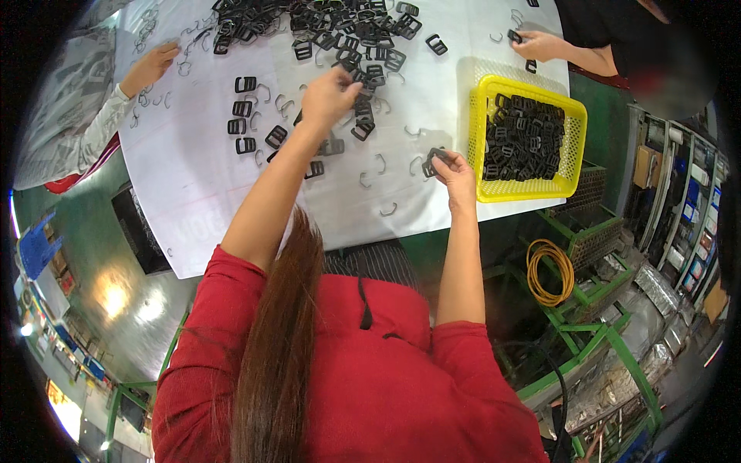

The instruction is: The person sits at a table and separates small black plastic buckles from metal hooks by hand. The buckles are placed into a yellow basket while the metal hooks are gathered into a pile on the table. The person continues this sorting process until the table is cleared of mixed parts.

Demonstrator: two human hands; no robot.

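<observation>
My left hand (330, 94) reaches out over the white table sheet (193, 185), fingers pinched on a black plastic buckle (363, 116) at the near edge of the big heap of black buckles (324, 27). My right hand (454, 171) is nearer to me, closed on one black buckle (434, 159) just left of the yellow basket (478, 131). The basket holds several black buckles (525, 139). Thin curved metal wire pieces (384, 163) lie scattered on the sheet between my hands.
A second person's hand (150, 65) in a pale sleeve rests at the table's far left among wire pieces. A third person's hand (536, 46) holds a buckle at the far right. A green metal frame (602, 324) and a coiled orange cable (549, 272) sit at the right, below the table.
</observation>
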